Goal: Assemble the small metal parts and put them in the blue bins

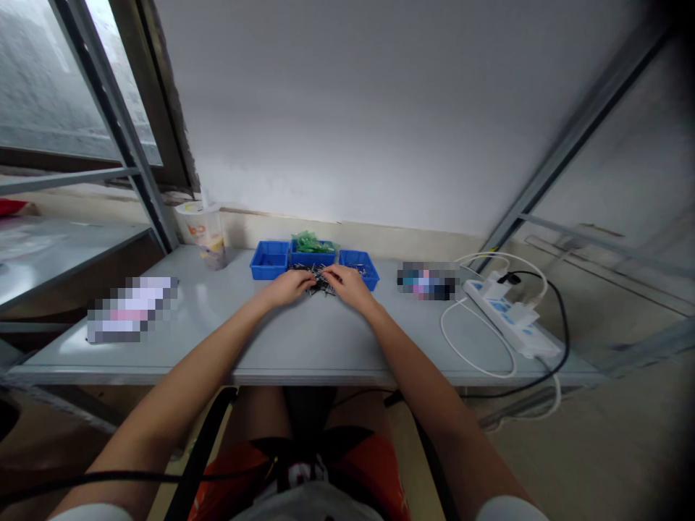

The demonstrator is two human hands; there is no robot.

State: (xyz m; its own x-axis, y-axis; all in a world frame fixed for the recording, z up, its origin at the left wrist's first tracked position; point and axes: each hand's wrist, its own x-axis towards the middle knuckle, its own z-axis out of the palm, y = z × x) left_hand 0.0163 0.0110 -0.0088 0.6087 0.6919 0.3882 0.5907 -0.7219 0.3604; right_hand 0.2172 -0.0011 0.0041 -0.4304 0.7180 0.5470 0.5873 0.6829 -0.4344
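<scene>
A pile of small, thin dark and silver pieces, like screws or pins (321, 282), lies on the grey table in front of me. From the left, my left hand (292, 286) reaches into its edge with thumb and fingers drawn together. Opposite it, my right hand (347, 284) is bent over the pile, fingertips pinched. Whatever the fingertips hold is too small to make out. Behind the hands stand a left blue tray (270, 272), a middle blue tray (313, 257) with green plastic packets (307, 242), and a right blue tray (371, 278) containing small metal pieces.
A plastic drink cup (206, 239) stands at the back left, with a blurred-out flat item (133, 310) nearer the front. To the right are another blurred-out item (426, 282) and a white power strip (513, 318) with plugs and loose cables. Metal posts frame the table.
</scene>
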